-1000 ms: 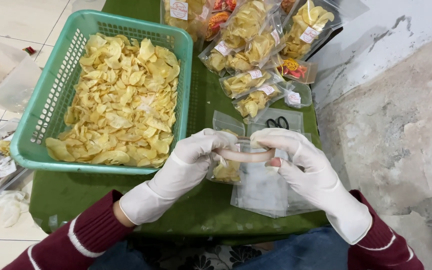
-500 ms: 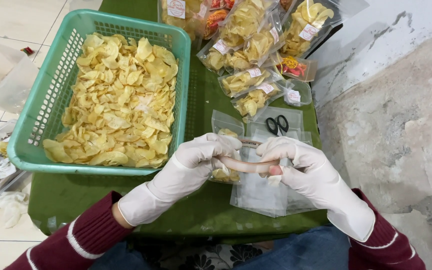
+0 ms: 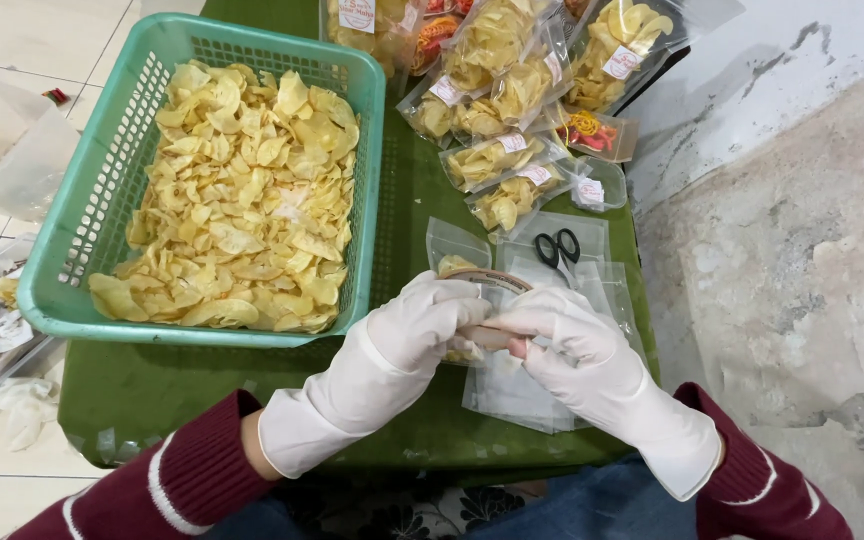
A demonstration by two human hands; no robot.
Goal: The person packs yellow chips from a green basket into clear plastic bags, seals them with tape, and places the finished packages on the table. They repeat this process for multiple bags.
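Note:
Both hands wear white gloves over dark red sleeves. My left hand [image 3: 407, 335] and my right hand [image 3: 577, 350] meet over the green table [image 3: 152, 390] and together grip a roll of tape [image 3: 497, 285], fingers closed around its ring. Under the hands lies a small clear bag with a few chips [image 3: 455, 255], partly hidden. Flat empty clear bags [image 3: 512, 385] lie beneath my right hand.
A teal basket [image 3: 82, 250] heaped with yellow chips [image 3: 242, 200] fills the table's left. Several sealed chip bags [image 3: 497, 160] lie at the back right. Black scissors [image 3: 557, 247] rest just beyond my hands. A grey concrete wall stands to the right.
Both hands have drawn closer together over the tape roll; the view shifted slightly. The basket and bags have not moved.

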